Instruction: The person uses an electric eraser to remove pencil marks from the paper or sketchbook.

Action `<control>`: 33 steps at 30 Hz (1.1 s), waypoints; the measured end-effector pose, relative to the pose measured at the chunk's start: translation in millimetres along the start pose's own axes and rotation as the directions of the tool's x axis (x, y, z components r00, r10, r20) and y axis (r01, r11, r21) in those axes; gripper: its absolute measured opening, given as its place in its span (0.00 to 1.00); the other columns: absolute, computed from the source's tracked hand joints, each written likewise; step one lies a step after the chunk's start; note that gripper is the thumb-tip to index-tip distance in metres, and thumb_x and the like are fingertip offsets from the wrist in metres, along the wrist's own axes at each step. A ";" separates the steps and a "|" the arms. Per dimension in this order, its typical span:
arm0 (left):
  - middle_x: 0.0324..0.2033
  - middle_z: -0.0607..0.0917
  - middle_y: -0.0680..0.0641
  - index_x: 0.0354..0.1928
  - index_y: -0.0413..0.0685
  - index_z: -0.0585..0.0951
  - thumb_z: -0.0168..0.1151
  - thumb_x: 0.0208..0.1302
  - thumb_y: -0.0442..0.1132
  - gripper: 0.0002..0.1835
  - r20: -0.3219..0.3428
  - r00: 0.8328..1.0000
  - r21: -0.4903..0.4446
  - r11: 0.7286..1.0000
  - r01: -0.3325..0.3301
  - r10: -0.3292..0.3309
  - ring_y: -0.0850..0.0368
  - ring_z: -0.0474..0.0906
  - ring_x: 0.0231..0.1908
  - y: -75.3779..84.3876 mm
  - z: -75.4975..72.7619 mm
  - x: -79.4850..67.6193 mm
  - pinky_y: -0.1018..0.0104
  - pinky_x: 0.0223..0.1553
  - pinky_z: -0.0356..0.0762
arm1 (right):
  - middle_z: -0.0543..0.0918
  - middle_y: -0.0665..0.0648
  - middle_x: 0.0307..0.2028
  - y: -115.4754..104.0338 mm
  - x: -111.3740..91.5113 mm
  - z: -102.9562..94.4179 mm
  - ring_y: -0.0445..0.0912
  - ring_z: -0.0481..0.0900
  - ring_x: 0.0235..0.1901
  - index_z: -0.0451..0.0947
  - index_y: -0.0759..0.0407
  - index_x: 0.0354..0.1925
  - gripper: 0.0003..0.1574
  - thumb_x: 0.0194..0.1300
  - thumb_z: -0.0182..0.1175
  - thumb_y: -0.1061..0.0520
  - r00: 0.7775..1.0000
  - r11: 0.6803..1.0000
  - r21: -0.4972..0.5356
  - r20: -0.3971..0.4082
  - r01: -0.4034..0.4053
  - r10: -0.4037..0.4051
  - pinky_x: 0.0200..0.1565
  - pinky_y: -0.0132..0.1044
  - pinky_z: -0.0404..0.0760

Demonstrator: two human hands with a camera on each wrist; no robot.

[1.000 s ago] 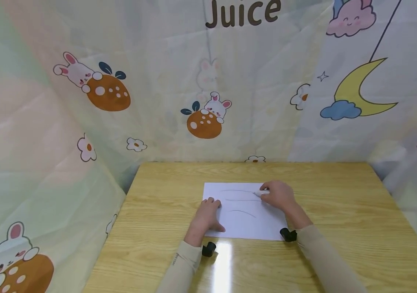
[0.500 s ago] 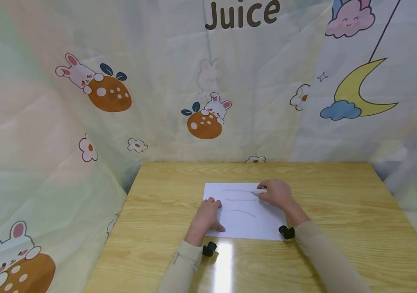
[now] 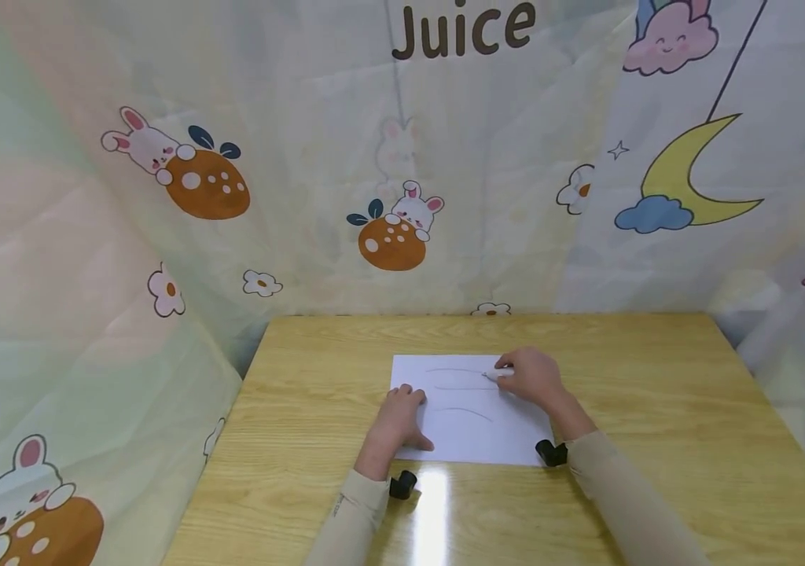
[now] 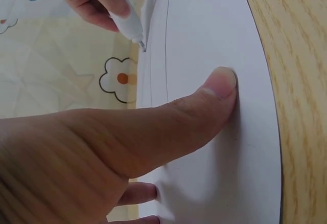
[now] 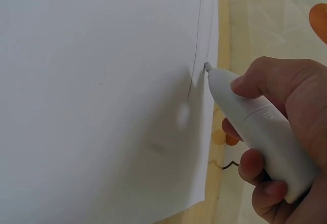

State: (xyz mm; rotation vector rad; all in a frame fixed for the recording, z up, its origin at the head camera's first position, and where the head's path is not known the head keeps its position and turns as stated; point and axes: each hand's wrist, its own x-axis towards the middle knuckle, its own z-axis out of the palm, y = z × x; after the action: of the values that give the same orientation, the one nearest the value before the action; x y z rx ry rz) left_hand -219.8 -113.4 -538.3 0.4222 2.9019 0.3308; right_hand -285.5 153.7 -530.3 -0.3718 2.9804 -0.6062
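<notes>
A white sheet of paper [image 3: 473, 436] with several thin dark curved lines lies on the wooden table. My right hand [image 3: 533, 376] grips a thick white pen-shaped tool [image 5: 260, 127], thumb on its upper side and fingers curled beneath. Its short metal tip is at the end of the faint line nearest the paper's far edge. My left hand [image 3: 397, 420] rests on the paper's left part, fingers spread. In the left wrist view its thumb [image 4: 219, 83] presses on the sheet, while the palm partly hides the other fingers.
Bare wooden table [image 3: 303, 440] surrounds the sheet. A printed cloth [image 3: 289, 196] hangs behind and at the sides, close to the table's far edge. Black wrist cameras sit by both cuffs, the right one [image 3: 551, 453] overlapping the paper's near corner.
My right hand has shifted slightly left with the white pen-shaped tool, its tip along the top line. My left hand keeps its place on the paper. The head view has tilted a little.
</notes>
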 end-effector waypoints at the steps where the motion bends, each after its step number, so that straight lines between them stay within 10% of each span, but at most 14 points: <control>1: 0.50 0.76 0.42 0.56 0.45 0.78 0.85 0.29 0.55 0.46 0.001 1.000 -0.002 1.000 -0.001 0.001 0.44 0.71 0.51 0.0 1.1 -1.0 0.56 0.53 0.75 | 0.86 0.54 0.41 -0.3 -0.8 1.5 0.46 0.79 0.35 0.87 0.51 0.41 0.15 0.54 0.68 0.51 1.000 1.000 -0.002 0.001 -0.002 0.002 0.28 0.38 0.78; 33: 0.50 0.75 0.43 0.56 0.45 0.77 0.85 0.30 0.55 0.47 0.011 1.000 0.010 1.000 0.019 -0.019 0.43 0.71 0.51 3.9 -2.6 2.9 0.57 0.53 0.74 | 0.87 0.55 0.37 -1.6 -7.2 13.4 0.45 0.77 0.26 0.87 0.53 0.43 0.16 0.54 0.66 0.54 0.995 1.000 0.004 -0.098 -0.024 0.025 0.17 0.35 0.69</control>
State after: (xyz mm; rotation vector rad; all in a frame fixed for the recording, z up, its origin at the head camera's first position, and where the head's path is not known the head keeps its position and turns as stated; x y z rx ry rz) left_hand -222.1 -109.4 -535.3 0.3967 2.8964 0.3097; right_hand -276.5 149.0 -541.9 -0.3135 3.0721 -0.6438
